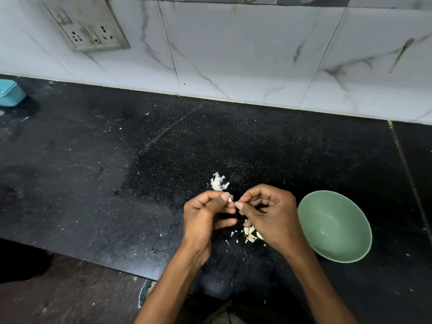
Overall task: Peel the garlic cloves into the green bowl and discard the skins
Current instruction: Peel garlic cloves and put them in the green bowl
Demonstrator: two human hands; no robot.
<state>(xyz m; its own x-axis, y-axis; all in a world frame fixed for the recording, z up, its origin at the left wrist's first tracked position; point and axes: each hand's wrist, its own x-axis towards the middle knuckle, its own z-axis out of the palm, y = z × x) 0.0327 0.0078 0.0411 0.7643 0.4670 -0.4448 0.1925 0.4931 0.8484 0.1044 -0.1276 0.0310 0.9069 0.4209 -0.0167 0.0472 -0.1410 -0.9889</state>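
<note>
My left hand (pixel 205 213) and my right hand (pixel 266 213) meet above the black counter, thumbs almost touching. Between their fingertips they pinch a small pale garlic clove (pixel 230 199), mostly hidden by the fingers. Under my right hand lies a small heap of garlic cloves and skin bits (pixel 251 233). A clump of white skins (pixel 218 182) sits on the counter just beyond my hands. The green bowl (pixel 336 251) stands to the right of my right hand, and nothing is visible inside it.
The black stone counter (pixel 117 171) runs back to a white marble-tiled wall with a socket plate (pixel 91 26). A light blue container (pixel 10 93) sits at the far left. Below the counter's front edge, a bin rim (pixel 145 291) shows beside my left forearm.
</note>
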